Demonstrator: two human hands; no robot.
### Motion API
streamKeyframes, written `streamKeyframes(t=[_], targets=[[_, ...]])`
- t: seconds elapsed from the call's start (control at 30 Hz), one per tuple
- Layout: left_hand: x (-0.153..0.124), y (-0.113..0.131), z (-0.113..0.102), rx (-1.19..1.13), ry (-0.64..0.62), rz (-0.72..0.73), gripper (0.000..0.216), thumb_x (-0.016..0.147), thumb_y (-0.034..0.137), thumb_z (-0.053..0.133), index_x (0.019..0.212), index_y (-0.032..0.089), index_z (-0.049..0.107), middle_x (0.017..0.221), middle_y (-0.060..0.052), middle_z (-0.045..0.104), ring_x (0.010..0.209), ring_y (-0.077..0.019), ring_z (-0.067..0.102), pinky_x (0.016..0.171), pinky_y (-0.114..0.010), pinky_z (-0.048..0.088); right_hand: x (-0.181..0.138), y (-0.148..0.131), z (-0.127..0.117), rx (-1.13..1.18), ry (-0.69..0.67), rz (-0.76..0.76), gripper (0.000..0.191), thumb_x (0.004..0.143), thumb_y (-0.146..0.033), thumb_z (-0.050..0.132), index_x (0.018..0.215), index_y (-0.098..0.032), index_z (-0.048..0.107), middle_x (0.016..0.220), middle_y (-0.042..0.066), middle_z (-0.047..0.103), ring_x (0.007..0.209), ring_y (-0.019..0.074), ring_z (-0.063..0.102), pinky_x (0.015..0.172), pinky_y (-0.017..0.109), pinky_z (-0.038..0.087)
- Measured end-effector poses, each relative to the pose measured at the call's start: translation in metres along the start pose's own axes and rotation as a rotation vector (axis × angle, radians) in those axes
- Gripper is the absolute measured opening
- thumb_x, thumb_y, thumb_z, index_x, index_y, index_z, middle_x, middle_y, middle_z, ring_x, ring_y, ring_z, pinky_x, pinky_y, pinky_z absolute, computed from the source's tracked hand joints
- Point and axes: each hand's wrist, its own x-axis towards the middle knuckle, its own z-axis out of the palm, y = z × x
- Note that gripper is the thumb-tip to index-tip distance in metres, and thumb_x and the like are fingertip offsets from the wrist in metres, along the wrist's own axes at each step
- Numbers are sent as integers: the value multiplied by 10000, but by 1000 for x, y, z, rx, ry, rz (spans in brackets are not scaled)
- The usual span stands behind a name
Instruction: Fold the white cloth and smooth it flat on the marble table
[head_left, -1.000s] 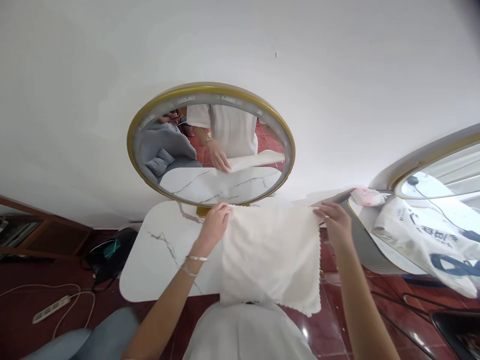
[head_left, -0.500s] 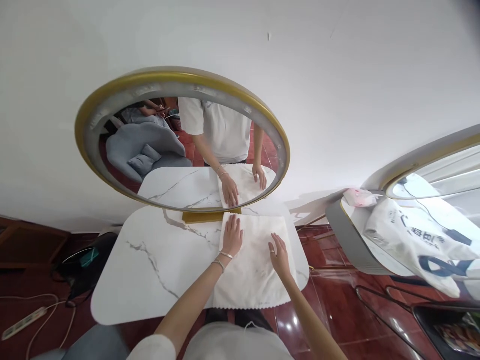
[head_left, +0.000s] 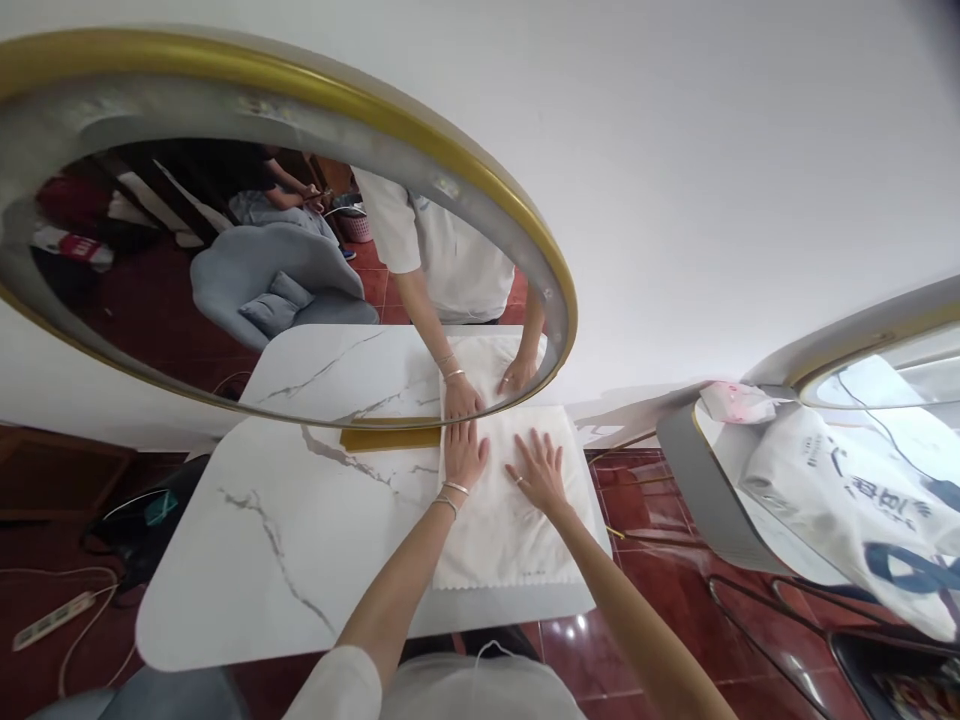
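Relative to half a second earlier, the white scalloped-edge cloth [head_left: 491,540] sits farther inward: its near edge overhangs in that frame and now leaves a strip of marble-patterned tabletop [head_left: 315,530] showing. Your left hand [head_left: 465,460] lies palm down, unclenched, on the cloth's far left part; your right hand [head_left: 541,475] lies palm down beside it, fingers spread. Neither grips anything. Expect the cloth to handle as light, soft and limp, not fragile; it likely slides or wrinkles under uneven pressure. Take hold at two corners, pinching the scalloped edge. The cloth lies spread on the tabletop's right part, near the gold mirror base [head_left: 390,439]. Above stands the gold-rimmed vanity mirror [head_left: 300,260].
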Motion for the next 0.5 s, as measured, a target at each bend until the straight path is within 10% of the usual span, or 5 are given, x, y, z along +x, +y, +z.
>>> streamKeyframes(t=[0.17,0.5], targets=[[11,4,5,23,101,-91,495,927,350,387,1351,114,485,1320,-182,566,1229,-340,505,1066,-522,331,35,-20,7,28,-34,-259,526,952,-422,400,1462,-302,354,1552,58,275,1438,319,180,1120,635,136],[42,1,35,57,89,-241,430,910,347,341,821,129,701,707,-150,692,790,-309,663,759,-454,468,88,14,4,65,32,-53,517,969,-406,358,1429,-178,419,1485,116,393,1405,257,283,1168,469,167]])
